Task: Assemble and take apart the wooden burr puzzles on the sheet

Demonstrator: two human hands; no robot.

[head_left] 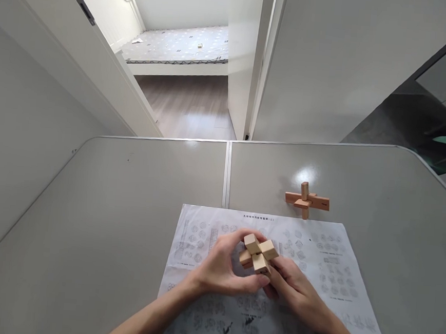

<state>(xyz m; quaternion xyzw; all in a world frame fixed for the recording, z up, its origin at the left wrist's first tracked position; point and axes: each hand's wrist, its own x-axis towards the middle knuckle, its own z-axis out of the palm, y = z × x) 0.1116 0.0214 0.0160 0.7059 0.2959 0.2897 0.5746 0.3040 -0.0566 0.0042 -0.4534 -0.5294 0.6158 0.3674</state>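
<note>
Beyond the far edge of my grey table (147, 197), a doorway shows a pale wood floor (189, 107) and a bed (182, 41) with a light patterned mattress, and a small pale object (199, 46) sits on top of it. A white door (242, 50) stands at the right of that opening. A light strip (226, 172) runs across the tabletop from the far edge down to a large printed sheet (350, 321), which lies in front of me, covered in rows of small diagrams too faint for me to read. Over the sheet I have a cluster of wooden blocks (260, 262) in both hands, three pale square ends pointing up towards me and a redder piece at its left side. My left hand (223, 267) is curled around it, fingers at the far side and thumb along the near side. My right hand (298, 291) grips it from the lower right, though its fingertips are partly hidden. Just past the sheet's far edge, to the right, a reddish wooden cross (306, 200) of interlocked bars stands on the table, well apart from my hands.
</note>
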